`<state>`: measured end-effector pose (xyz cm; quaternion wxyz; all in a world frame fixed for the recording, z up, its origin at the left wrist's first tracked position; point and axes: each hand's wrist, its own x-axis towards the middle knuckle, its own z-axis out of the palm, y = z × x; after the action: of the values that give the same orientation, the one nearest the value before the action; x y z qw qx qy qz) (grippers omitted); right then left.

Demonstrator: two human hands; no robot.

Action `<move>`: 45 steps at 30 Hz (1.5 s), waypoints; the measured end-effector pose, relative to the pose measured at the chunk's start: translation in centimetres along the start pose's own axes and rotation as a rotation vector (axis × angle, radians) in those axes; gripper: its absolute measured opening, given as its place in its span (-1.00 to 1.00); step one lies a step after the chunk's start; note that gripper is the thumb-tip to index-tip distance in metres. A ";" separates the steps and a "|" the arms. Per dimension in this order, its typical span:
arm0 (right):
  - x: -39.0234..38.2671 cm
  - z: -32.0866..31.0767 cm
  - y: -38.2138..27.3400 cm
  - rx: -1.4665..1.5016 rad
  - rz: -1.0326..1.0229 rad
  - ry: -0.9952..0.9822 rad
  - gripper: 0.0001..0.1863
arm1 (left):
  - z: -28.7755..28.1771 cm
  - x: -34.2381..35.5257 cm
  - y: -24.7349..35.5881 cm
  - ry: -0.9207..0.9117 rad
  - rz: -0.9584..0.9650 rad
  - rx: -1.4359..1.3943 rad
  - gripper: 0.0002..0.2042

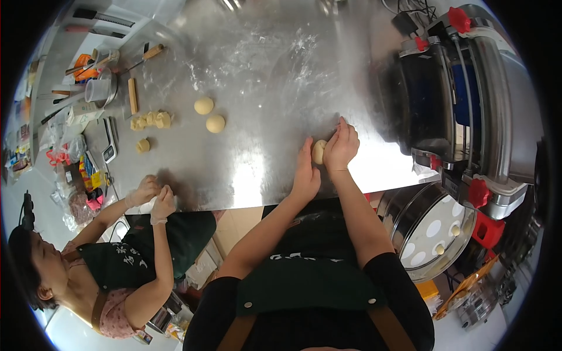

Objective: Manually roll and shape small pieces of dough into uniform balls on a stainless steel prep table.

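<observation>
On the steel worktable [263, 134], close to its front edge, a pale yellow dough ball [319, 152] lies cupped between my two hands. My left hand [305, 172] presses along its left side with the fingers pointing away from me. From the right, my right hand [342, 147] curves around it and partly covers it. Two smooth round dough balls, one [204, 106] just behind the other [215, 123], rest farther left on the table. Beyond them lie a row of cut dough pieces [151, 120] and a single dough lump [143, 145].
At the left a co-worker's gloved hands [153, 199] work something whitish at the table edge. A wooden stick [133, 96], a scale [109, 140] and a scraper [153, 52] lie near them. A large dough-rolling machine [468, 105] stands right, above a round steamer tray [433, 234] holding small dough pieces.
</observation>
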<state>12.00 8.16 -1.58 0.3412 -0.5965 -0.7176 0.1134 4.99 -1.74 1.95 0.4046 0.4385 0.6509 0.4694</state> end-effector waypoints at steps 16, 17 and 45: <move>-1.9 -0.7 0.3 -0.066 0.112 -0.074 -0.73 | 0.5 -0.8 -0.6 -0.088 -0.003 0.090 -0.29; -1.9 -0.6 0.6 -0.069 0.140 -0.099 -0.73 | 0.6 -0.5 -0.6 -0.089 0.003 0.089 -0.29; -3.6 -3.0 1.2 0.012 0.193 -0.079 -0.64 | 1.0 -2.9 -0.3 -0.178 0.024 0.141 -0.28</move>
<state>14.98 4.41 -1.31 0.3037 -0.6560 -0.6688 0.1732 6.67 -4.27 1.73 0.4233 0.5135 0.6384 0.3867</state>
